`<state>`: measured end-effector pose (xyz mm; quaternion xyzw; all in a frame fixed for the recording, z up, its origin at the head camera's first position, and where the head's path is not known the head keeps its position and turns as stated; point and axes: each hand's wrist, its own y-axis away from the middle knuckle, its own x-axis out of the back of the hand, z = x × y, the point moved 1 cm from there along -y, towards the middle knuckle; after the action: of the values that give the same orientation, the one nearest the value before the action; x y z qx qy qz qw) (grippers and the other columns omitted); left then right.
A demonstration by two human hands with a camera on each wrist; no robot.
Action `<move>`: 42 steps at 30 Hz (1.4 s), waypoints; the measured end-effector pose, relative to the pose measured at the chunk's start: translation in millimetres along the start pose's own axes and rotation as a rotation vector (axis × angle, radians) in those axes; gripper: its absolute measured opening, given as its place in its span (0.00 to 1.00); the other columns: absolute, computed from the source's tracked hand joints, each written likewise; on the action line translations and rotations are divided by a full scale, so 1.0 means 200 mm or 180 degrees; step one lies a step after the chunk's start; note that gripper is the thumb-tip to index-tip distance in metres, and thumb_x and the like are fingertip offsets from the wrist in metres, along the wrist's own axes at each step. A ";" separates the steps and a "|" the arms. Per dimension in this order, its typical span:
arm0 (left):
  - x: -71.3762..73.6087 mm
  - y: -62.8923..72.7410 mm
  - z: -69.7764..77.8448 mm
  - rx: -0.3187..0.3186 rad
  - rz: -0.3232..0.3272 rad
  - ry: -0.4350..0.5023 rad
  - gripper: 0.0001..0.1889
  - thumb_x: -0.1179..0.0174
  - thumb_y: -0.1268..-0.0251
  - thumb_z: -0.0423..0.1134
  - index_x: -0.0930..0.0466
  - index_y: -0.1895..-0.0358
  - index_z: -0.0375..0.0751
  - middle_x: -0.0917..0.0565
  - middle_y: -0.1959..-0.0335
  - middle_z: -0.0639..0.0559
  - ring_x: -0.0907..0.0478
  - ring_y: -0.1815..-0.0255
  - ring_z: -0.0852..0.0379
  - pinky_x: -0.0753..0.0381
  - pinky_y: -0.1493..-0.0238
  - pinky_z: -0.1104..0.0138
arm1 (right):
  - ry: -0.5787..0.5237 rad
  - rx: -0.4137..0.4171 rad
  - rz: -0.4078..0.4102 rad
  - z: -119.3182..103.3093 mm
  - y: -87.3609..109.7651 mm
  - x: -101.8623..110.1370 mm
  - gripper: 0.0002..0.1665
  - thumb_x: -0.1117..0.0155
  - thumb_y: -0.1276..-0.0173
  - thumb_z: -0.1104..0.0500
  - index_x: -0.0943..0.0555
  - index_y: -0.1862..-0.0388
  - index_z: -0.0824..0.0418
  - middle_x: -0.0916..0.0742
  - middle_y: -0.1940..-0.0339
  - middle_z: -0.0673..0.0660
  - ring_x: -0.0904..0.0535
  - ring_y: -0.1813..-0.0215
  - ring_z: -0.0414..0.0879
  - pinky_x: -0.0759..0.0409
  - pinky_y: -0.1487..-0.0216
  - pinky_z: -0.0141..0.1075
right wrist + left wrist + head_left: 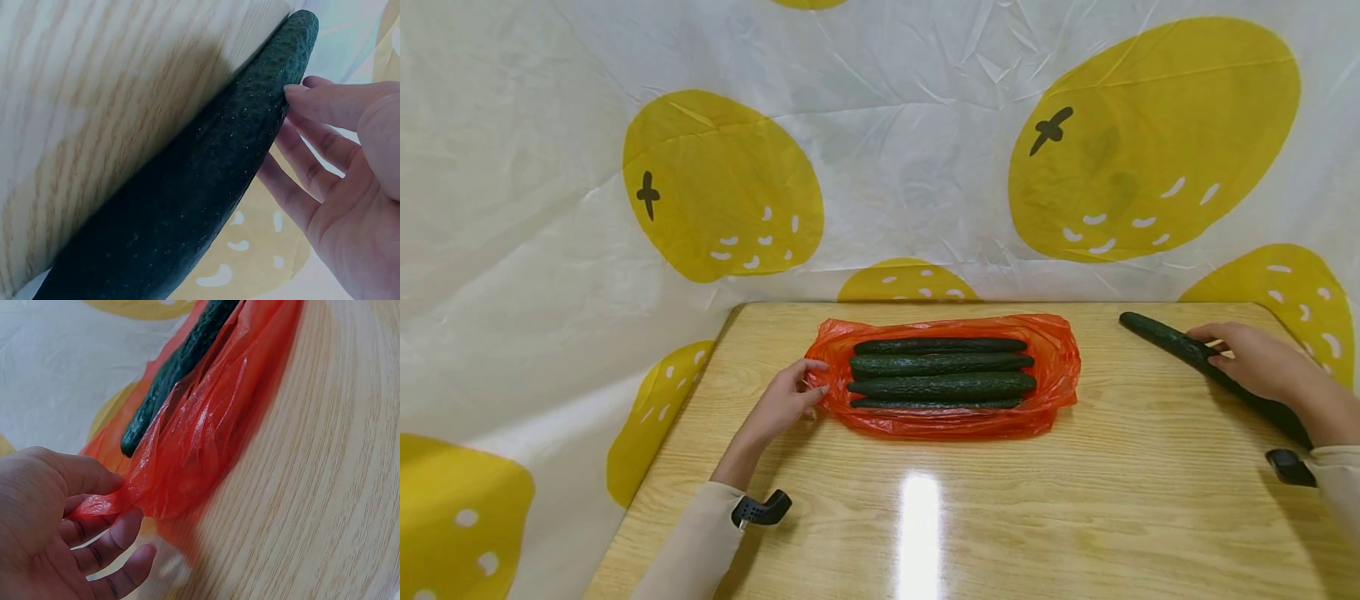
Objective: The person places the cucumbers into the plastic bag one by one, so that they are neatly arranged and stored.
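Note:
Several dark green cucumbers (pixel 942 385) lie side by side on an opened red plastic bag (pixel 1056 375). My left hand (pixel 788 396) is at the bag's left end. In the left wrist view, thumb and fingers pinch a gathered bit of the bag (pixel 194 444), close to the tip of a cucumber (pixel 147 422). Off to the right, my right hand (pixel 1262 362) holds a separate long cucumber (pixel 1161 335) lightly, its thumb and fingertips against the skin. The right wrist view shows this cucumber (pixel 206 162) slanting across; parts of the fingers are hidden behind it.
The wooden table (pixel 1037 508) extends under everything, with a bright light reflection near its front. A white sheet (pixel 910 183) with yellow fruit prints hangs behind and to the left of the table.

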<state>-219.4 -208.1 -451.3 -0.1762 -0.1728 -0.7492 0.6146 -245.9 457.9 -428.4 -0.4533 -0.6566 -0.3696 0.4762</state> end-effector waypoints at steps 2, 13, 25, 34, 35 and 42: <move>0.00 0.00 0.00 -0.0006 0.0000 0.0003 0.19 0.37 0.29 0.32 0.24 0.38 0.38 0.25 0.63 0.43 0.24 0.70 0.45 0.17 0.72 0.60 | 0.0042 -0.0010 -0.0024 0.00 0.00 0.00 0.26 0.43 0.32 0.77 0.32 0.36 0.84 0.24 0.41 0.84 0.24 0.45 0.79 0.23 0.49 0.66; 0.00 0.00 0.01 0.0068 -0.0014 0.0066 0.18 0.37 0.29 0.32 0.24 0.38 0.40 0.25 0.62 0.43 0.24 0.68 0.44 0.17 0.71 0.60 | 0.0122 -0.0076 -0.0057 -0.02 -0.01 0.02 0.25 0.41 0.33 0.75 0.31 0.37 0.83 0.23 0.42 0.83 0.24 0.46 0.78 0.22 0.51 0.65; 0.00 0.00 0.00 0.0007 -0.0030 0.0032 0.18 0.38 0.29 0.32 0.23 0.38 0.40 0.25 0.61 0.43 0.25 0.70 0.46 0.17 0.72 0.60 | 0.0074 -0.0112 -0.0031 -0.04 0.01 0.03 0.26 0.38 0.33 0.73 0.29 0.38 0.83 0.23 0.42 0.83 0.20 0.51 0.74 0.19 0.55 0.61; 0.01 0.00 0.00 0.0013 -0.0029 0.0062 0.18 0.38 0.29 0.32 0.23 0.38 0.39 0.25 0.61 0.43 0.25 0.70 0.46 0.18 0.72 0.62 | 0.0112 -0.0121 -0.0010 -0.02 0.02 0.02 0.29 0.34 0.34 0.68 0.29 0.39 0.83 0.21 0.46 0.82 0.20 0.52 0.73 0.19 0.57 0.60; 0.01 0.00 0.00 0.0013 -0.0028 0.0064 0.18 0.38 0.29 0.32 0.23 0.38 0.39 0.25 0.61 0.43 0.25 0.70 0.46 0.18 0.72 0.62 | 0.0109 -0.0115 0.0005 -0.03 0.02 0.02 0.29 0.34 0.34 0.68 0.29 0.38 0.83 0.21 0.46 0.82 0.20 0.52 0.73 0.19 0.57 0.60; 0.01 0.00 -0.01 -0.0012 -0.0036 0.0058 0.19 0.37 0.29 0.32 0.24 0.38 0.38 0.25 0.61 0.42 0.24 0.70 0.46 0.17 0.73 0.62 | 0.0082 -0.0023 0.0186 -0.05 0.04 0.00 0.30 0.29 0.36 0.65 0.26 0.40 0.81 0.20 0.54 0.77 0.19 0.57 0.66 0.19 0.60 0.57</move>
<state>-219.2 -210.5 -451.6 -0.1696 -0.1667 -0.7545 0.6117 -235.8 451.9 -425.8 -0.4691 -0.6357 -0.3637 0.4935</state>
